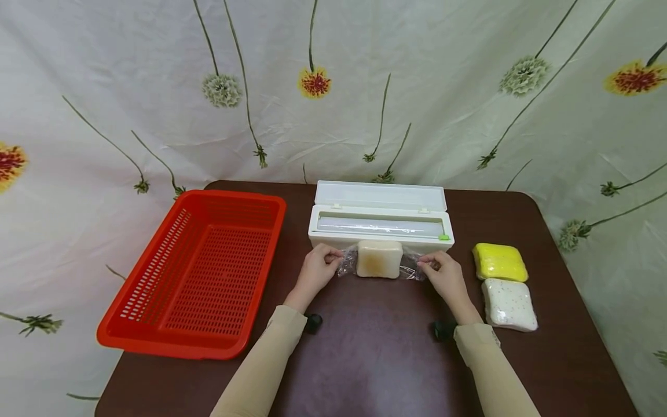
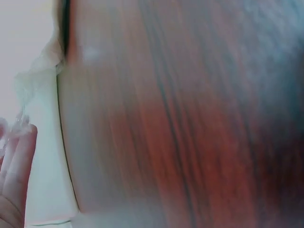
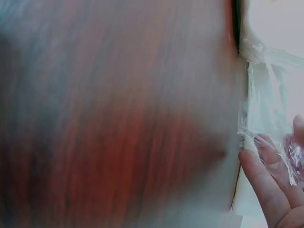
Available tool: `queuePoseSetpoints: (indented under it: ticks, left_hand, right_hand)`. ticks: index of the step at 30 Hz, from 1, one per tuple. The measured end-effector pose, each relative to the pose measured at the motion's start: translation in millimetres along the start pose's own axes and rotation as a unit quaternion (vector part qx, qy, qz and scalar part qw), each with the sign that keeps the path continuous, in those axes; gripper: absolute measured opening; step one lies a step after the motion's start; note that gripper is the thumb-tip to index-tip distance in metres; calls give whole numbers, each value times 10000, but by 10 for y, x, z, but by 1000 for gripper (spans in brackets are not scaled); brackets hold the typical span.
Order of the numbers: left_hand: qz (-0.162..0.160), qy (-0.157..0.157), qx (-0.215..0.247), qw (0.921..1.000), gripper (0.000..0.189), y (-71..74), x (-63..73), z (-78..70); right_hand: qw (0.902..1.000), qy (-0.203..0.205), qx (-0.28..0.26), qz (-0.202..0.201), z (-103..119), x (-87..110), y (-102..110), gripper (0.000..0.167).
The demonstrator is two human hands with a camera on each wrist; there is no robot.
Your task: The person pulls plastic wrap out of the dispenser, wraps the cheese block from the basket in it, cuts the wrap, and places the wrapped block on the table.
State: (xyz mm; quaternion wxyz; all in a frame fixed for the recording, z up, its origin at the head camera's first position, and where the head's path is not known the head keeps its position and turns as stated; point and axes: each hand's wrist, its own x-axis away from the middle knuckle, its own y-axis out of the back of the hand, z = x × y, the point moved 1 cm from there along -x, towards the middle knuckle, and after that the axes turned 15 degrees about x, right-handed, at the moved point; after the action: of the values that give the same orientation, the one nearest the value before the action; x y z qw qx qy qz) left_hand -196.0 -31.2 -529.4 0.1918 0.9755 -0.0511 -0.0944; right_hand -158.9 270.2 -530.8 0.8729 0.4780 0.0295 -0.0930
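A white, rounded square block (image 1: 379, 259) with a browned patch, perhaps bread, is held just in front of the film dispenser. Clear plastic wrap (image 1: 411, 267) sticks out crumpled from both its sides. My left hand (image 1: 316, 271) pinches the wrap's left end between thumb and fingers; my right hand (image 1: 445, 277) pinches the right end. In the right wrist view, the fingers (image 3: 266, 185) hold bunched, shiny wrap (image 3: 268, 99). At the edge of the left wrist view, the left fingers (image 2: 19, 161) appear with a bit of wrap.
Behind the block stands a white film dispenser (image 1: 333, 238), lid (image 1: 380, 196) raised, with a film roll (image 1: 380, 225) inside. A red plastic basket (image 1: 271, 249) lies left. A yellow block (image 1: 500, 262) and a speckled white block (image 1: 509, 304), both shiny, lie right on the dark brown table (image 1: 365, 347).
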Motion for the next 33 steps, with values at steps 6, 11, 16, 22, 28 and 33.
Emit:
queuePoseSetpoints:
  ticks: [6, 11, 16, 22, 28, 33]
  left_hand:
    - [-86, -109, 152, 9998, 9, 9, -27, -30]
    - [-22, -186, 274, 9994, 14, 57, -32, -95]
    - [112, 39, 296, 9995, 18, 140, 33, -192]
    - [396, 728, 319, 9960, 31, 210, 190, -244]
    - [717, 881, 234, 9932, 31, 177, 337, -198]
    - [695, 986, 144, 9926, 30, 119, 415, -95]
  right_hand:
    - [9993, -275, -265, -26, 42, -18, 25, 11]
    - [9981, -468, -406, 59, 111, -22, 83, 19]
    - [9950, -788, -611, 67, 171, 26, 175, 31]
    - [9876, -1088, -935, 635, 181, 147, 229, 37]
    - [9789, -1388, -1086, 1034, 116, 279, 163, 36]
    - [9744, -1518, -1219, 1121, 76, 340, 80, 36]
